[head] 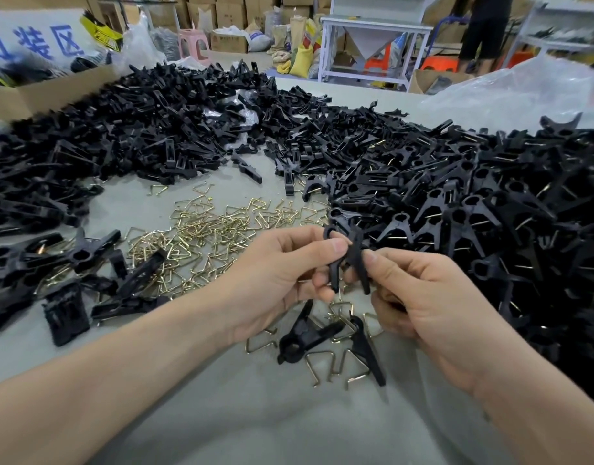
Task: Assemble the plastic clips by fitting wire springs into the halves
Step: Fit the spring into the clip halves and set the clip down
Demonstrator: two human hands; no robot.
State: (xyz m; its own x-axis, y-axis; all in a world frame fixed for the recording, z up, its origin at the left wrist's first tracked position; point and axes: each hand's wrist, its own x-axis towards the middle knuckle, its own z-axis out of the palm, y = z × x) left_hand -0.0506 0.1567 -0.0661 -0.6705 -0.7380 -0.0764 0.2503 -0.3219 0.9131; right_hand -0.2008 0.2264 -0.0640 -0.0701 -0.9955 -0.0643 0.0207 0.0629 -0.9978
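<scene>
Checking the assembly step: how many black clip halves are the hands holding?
2: the ring-ended half pinched in the left hand, and the other half crossing it, pinched by the right hand. Fingers may hide more.

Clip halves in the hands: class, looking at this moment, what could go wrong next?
1. The left hand and right hand pinch the clip halves only with fingertips; they might slip and drop onto the clip below.
2. The wire springs lie tangled on the table, so lifting one may drag others along.
</scene>
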